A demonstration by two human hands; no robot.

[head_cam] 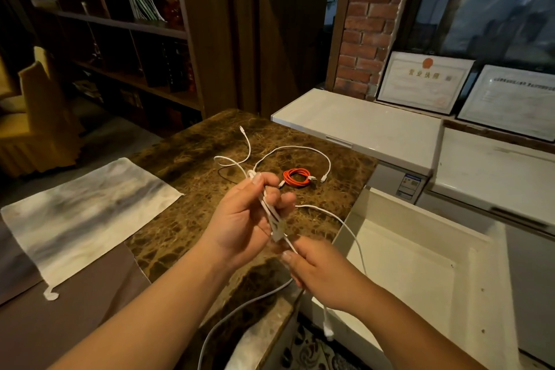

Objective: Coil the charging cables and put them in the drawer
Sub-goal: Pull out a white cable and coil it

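- right now your left hand (pixel 252 213) is curled around a bundle of white cable loops (pixel 271 216), held up above the brown marble counter (pixel 186 165)
- your right hand (pixel 318 267) pinches the same white cable just below the bundle, fingers closed on it; a plug end (pixel 328 330) dangles beneath that hand
- more white cable (pixel 288 149) trails from the bundle across the counter in loose curves, with connectors lying near the far edge
- a coiled orange cable (pixel 297 177) rests on the counter just beyond your left hand, apart from it
- a grey cable (pixel 240 309) runs off the near edge of the counter under your forearms
- the white drawer (pixel 420 264) stands open to your right, beside the counter
- a pale cloth (pixel 81 219) lies on the left of the counter
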